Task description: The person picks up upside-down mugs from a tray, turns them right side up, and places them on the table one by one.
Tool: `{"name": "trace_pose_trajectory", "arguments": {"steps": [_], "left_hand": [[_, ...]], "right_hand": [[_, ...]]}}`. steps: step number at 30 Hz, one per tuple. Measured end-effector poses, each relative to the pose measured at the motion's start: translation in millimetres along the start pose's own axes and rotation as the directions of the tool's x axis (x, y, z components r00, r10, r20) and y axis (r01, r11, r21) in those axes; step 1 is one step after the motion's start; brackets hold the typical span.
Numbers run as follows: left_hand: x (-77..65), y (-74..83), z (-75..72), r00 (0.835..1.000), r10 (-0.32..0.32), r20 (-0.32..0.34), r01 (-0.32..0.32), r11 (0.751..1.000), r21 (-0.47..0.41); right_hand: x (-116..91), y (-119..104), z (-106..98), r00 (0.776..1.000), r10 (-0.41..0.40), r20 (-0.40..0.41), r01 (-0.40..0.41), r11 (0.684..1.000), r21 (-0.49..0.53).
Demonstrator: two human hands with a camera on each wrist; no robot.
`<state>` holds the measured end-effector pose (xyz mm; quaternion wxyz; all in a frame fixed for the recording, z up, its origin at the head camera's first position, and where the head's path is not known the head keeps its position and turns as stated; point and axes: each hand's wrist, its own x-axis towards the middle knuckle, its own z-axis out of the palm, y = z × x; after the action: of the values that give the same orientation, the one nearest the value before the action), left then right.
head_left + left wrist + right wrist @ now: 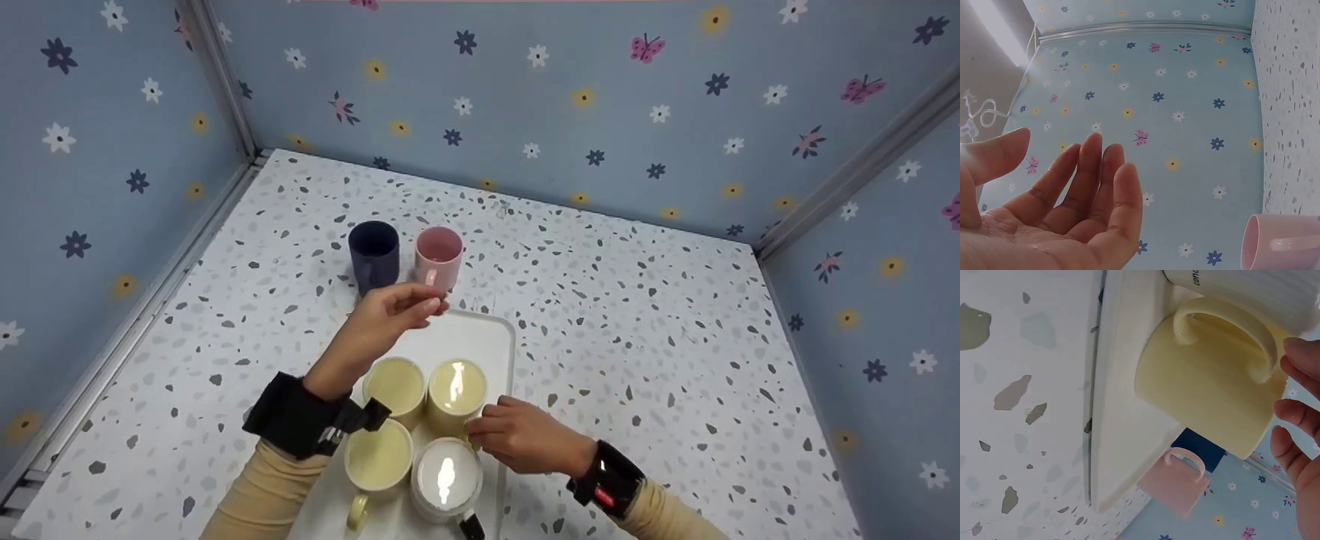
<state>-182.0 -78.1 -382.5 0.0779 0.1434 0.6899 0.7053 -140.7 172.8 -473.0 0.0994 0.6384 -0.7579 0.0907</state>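
Near a pink mug [439, 255], my left hand [382, 326] hovers over the back of a white tray [499, 337]. Its fingers are loosely bent and the palm [1055, 236] holds nothing; the pink mug [1283, 244] stands apart from it in the left wrist view. Beside the back right yellow mug [456, 390] is my right hand [532, 439]. In the right wrist view its fingertips are spread right by the handle of that yellow mug [1202, 394], not wrapped round it. Two other yellow mugs [394, 386] [377, 454] and a white mug [448, 480] share the tray.
A dark blue mug [373, 255] stands left of the pink one, behind the tray. All rest on a speckled white table [637, 337]. Flower-patterned panels [525, 97] enclose the back and both sides.
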Motion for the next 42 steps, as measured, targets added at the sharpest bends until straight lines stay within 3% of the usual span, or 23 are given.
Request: {"name": "trace_pose_trajectory", "arguments": {"steps": [6, 10, 15, 21, 23, 29, 33, 42], "left_hand": [[-8.0, -8.4, 0.6, 1.0, 0.007, 0.011, -0.007, 1.0, -0.02], [-10.9, -13.3, -1.0, 1.0, -0.001, 0.0, 0.001, 1.0, -0.018], [-13.8, -16.7, -3.1, 1.0, -0.01, -0.004, 0.01, 1.0, -0.011], [-16.8, -19.0, -4.0, 1.0, -0.017, -0.011, 0.017, 1.0, -0.017], [-17.7, -20.1, -4.3, 1.0, -0.021, -0.012, 0.021, 1.0, -0.022], [-21.3, -21.7, -5.4, 0.999, -0.037, -0.012, 0.036, 0.999, -0.034], [-22.3, -21.9, -5.7, 0.999, -0.037, -0.01, 0.037, 0.999, -0.035], [-22.5, -19.2, -5.7, 0.999, -0.033, -0.008, 0.033, 0.998, -0.06]], "right_hand": [[0, 3, 4, 0.995, -0.058, 0.077, 0.067, 0.992, -0.111], [-2, 6, 6, 0.988, -0.095, 0.124, 0.124, 0.959, -0.253], [-3, 6, 2, 0.968, -0.122, 0.221, 0.21, 0.875, -0.437], [-3, -3, 9, 0.941, -0.035, 0.337, 0.244, 0.758, -0.605], [-4, -5, 14, 0.937, -0.001, 0.35, 0.235, 0.741, -0.629], [-3, -4, 14, 0.931, 0.05, 0.361, 0.207, 0.742, -0.637], [-4, -1, 15, 0.94, 0.036, 0.338, 0.197, 0.753, -0.628], [-11, 11, 13, 0.989, -0.026, 0.148, 0.107, 0.814, -0.57]]}}
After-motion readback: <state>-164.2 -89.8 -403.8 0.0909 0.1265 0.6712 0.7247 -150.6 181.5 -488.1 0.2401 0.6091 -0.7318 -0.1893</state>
